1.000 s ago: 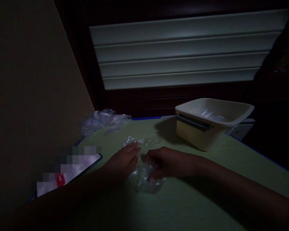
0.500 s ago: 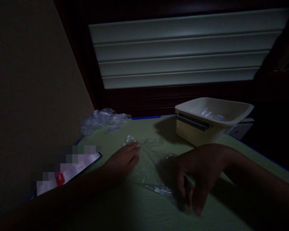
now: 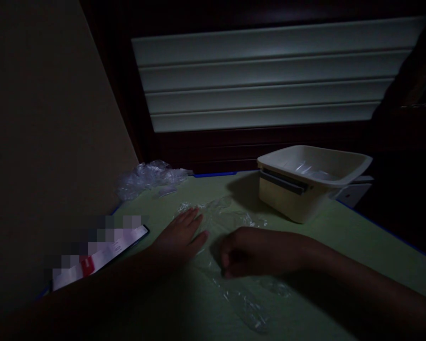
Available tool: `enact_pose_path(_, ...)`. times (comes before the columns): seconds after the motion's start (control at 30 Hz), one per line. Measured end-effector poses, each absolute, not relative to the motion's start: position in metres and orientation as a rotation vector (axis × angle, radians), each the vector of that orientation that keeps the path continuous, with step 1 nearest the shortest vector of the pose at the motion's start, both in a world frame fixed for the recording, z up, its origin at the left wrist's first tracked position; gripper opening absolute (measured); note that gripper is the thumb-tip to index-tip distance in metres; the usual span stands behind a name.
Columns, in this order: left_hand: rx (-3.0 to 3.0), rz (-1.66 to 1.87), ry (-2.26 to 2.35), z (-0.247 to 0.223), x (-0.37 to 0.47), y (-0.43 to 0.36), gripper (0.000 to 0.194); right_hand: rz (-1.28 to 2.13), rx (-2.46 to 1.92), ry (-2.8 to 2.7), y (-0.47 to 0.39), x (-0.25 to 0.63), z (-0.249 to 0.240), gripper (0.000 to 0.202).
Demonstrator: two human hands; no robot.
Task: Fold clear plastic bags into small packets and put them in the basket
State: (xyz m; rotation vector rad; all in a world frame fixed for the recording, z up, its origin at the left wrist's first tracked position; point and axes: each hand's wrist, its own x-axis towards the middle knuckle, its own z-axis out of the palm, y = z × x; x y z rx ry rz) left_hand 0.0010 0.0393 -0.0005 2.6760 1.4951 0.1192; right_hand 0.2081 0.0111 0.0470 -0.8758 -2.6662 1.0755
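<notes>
Dim desk [image 3: 202, 188]: clear film [image 3: 247, 310] lies rumpled on it, around and beneath both hands.
Left hand [image 3: 179, 235]: fingers spread flat over the film, gripping nothing.
Right hand [image 3: 252, 251]: fingers curled in; whether they pinch film, I cannot tell.
Film: could tear or bunch if the right hand drags against the left's pressure.

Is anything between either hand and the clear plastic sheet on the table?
Nothing visible. The left hand lies spread on the plastic sheet; the right hand is curled over it, contact too dark to tell. The phone and cream bin sit off to either side.
</notes>
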Motion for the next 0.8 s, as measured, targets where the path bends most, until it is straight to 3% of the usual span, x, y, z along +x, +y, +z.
enact_pose_path(0.07,2.676,0.072,1.514,0.0,0.001,0.039,0.055,1.12,-0.838,-2.822,0.009,0.211,0.049,0.006)
enact_pose_path(0.2,2.682,0.012,1.557,0.001,0.001,0.038,0.058,1.649,-0.903,-2.849,0.01,0.218,0.057,0.021)
enact_pose_path(0.27,2.7,-0.006,1.559,0.0,0.0,0.038,0.059,1.448,-1.021,-2.661,0.011,0.213,0.055,0.023)
enact_pose_path(0.33,2.724,-0.019,1.56,-0.001,0.0,0.038,0.061,0.894,-1.1,-2.37,0.011,0.202,0.047,0.021)
enact_pose_path(0.4,2.745,-0.033,1.558,-0.001,0.0,0.039,0.063,0.546,-1.142,-2.238,0.011,0.191,0.033,0.023)
enact_pose_path(0.6,2.736,-0.097,1.582,0.002,0.001,0.038,0.066,0.276,-1.085,-2.587,0.014,0.185,0.002,0.052)
enact_pose_path(0.8,2.677,-0.061,1.609,0.002,-0.001,0.036,0.069,0.071,-1.734,-2.482,0.031,0.211,0.006,0.069)
